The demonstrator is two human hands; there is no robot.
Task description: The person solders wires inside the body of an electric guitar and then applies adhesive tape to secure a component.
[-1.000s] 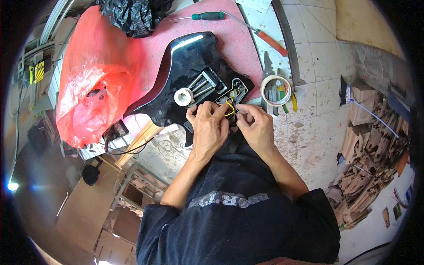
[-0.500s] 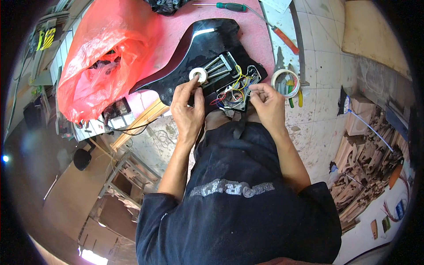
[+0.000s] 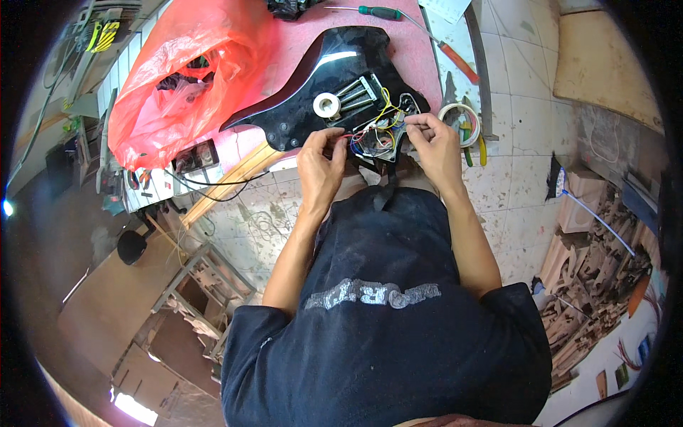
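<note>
Since the earlier frame, the left hand [image 3: 320, 167] has moved from the small white ring [image 3: 319, 105] on the guitar down to the wires.

In the room, a dirty white tiled floor [image 3: 509, 192] lies on the right, and farther, toward four o'clock, there is a heap of brown wood scraps [image 3: 587, 285]. The work surface is covered with a pink cloth [image 3: 416, 64]. On it, a glossy black guitar body [image 3: 334, 71] lies in front of the person, which I take as the clock's centre. A crumpled red plastic bag [image 3: 192, 32] is at nine o'clock, a screwdriver with orange handle [image 3: 459, 62] between two and three.

The right hand [image 3: 437, 149] is at four o'clock, its fingertips narrow; I cannot tell whether they hold something. The left fingers are also narrow, at five to six o'clock, beside a red wire end; a grip is not certain.

The thin multicoloured wires [image 3: 385, 127] lie loose between both hands. The step seems to be sorting them; the next move probably calls for a fine, gentle pinch.
</note>
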